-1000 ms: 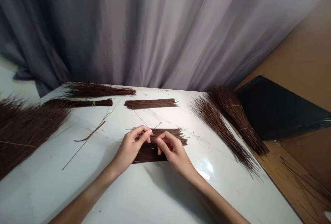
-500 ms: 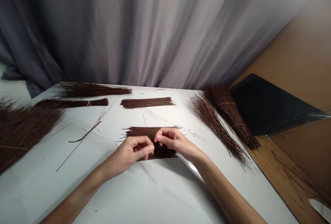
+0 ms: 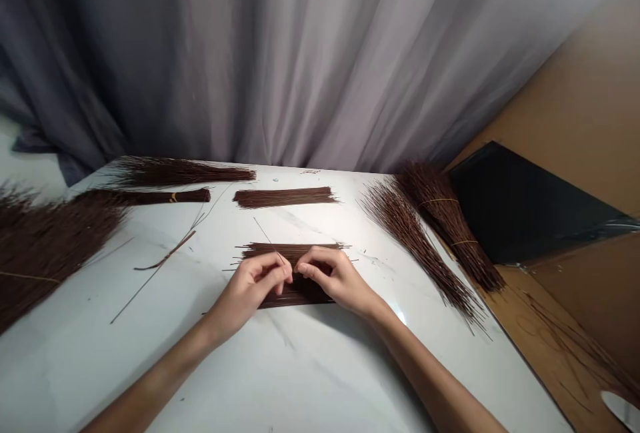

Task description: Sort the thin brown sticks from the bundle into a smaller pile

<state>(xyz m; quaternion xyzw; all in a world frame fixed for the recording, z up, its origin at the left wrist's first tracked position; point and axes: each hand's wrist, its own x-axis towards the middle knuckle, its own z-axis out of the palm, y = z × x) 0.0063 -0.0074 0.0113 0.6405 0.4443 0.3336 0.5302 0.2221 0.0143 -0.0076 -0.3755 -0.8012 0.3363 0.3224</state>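
With the clock centred on the pile between the hands, the largest thing was the grey curtain (image 3: pixel 290 53), hanging across 12 o'clock behind the white desk (image 3: pixel 240 380). A brown board (image 3: pixel 580 86) rose at 2 o'clock, and a black panel (image 3: pixel 530 206) stood against it. At 9 o'clock lay the big twig bundle (image 3: pixel 55 246), bound with a yellow band. Between 2 and 3 o'clock lay the tied bundle (image 3: pixel 453 223), ringed by two bands, and nearer, at 3 o'clock, the loose bundle (image 3: pixel 417 250).

The pile of dark sticks (image 3: pixel 300 293) lay flat at the centre, under both hands. The left hand (image 3: pixel 257 280) was over its 9 o'clock side, nearly closed, thumb and forefinger pinching a thin twig (image 3: pixel 265 234). The right hand (image 3: pixel 327 273) was over its 3 o'clock side, fingers curled and thumb drawn in toward the forefinger; whether it gripped anything could not be told. The two sets of fingertips nearly met.

A spread bundle (image 3: pixel 185 172) lay between 10 and 11 o'clock, the slim bundle (image 3: pixel 150 198) with a yellow band just nearer, and a short stack (image 3: pixel 285 197) at 12. A few knotted strands (image 3: pixel 165 260) lay at 9 o'clock. The thin twig pointed to 11 from the left fingertips.
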